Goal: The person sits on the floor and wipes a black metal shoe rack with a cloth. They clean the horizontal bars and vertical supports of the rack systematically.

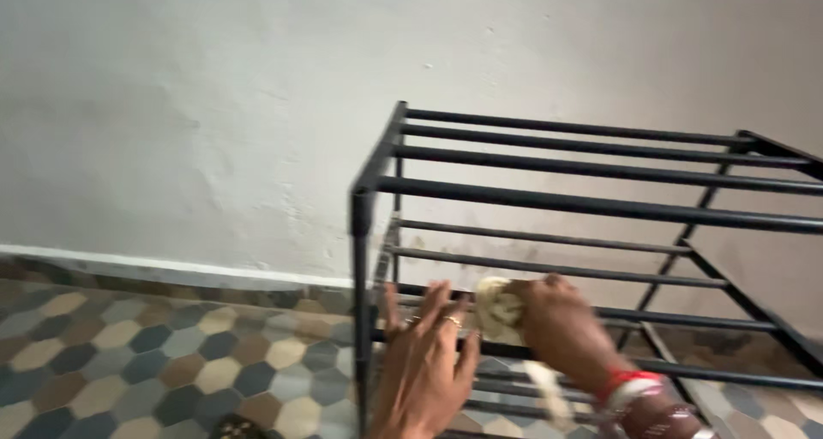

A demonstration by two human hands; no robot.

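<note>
Head view, nearest first: at 6 o'clock the left hand (pixel 426 366) rises from the bottom edge, palm away, fingers spread and laid against the lower bars of the black metal rack (pixel 566 203). A ring shows on one finger. Just to its right, toward 5 o'clock, the right hand (pixel 561 327) is closed around a cream cloth (pixel 499 310); the fingers curl over it, so the cloth bunches out at the thumb side and presses on a lower rail, between the two hands. A pale strip of the same cloth hangs down below the fist, blurred. At the wrist sit red and white bangles (pixel 630 387).

The rack fills the frame from 6 to 3 o'clock: an upright post at its near left corner, a top tier of four long bars running toward 3 o'clock, and lower tiers of bars under it. At 7 to 9 o'clock lies the hexagon tile floor (pixel 146 353) in tan, grey and dark blue. Beyond it, from 9 through 12 to 2 o'clock, stands the whitewashed wall (pixel 214 105), with a pale skirting band at its foot.
</note>
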